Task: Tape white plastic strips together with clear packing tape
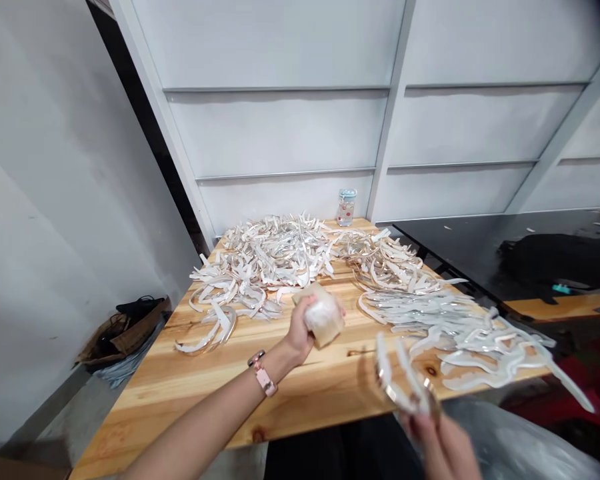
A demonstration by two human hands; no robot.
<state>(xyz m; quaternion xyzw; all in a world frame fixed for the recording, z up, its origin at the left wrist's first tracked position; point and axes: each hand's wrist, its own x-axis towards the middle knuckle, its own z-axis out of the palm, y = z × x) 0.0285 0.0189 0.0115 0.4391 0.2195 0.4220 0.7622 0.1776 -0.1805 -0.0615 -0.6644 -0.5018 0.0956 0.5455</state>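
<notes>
My left hand [300,330] is wrapped round a pale beige block [324,317] with a whitish, shiny face, above the middle of the wooden table. Motion blurs the block, so I cannot tell its kind. My right hand [440,440] is closed on a few curved white strips [403,380] with shiny golden edges, near the table's front edge. They point up and away from me and are smeared by motion. Beyond the left hand lies a loose heap of similar curved strips [275,253]. To the right, wavy white strips [425,310] lie more neatly side by side.
A clear jar with a light-blue lid [347,208] stands at the table's back edge. The wooden table [180,393] meets a grey panel wall [280,133]. A black table [455,240] adjoins on the right, with a black bag [555,263]. An open box [125,330] sits on the floor left.
</notes>
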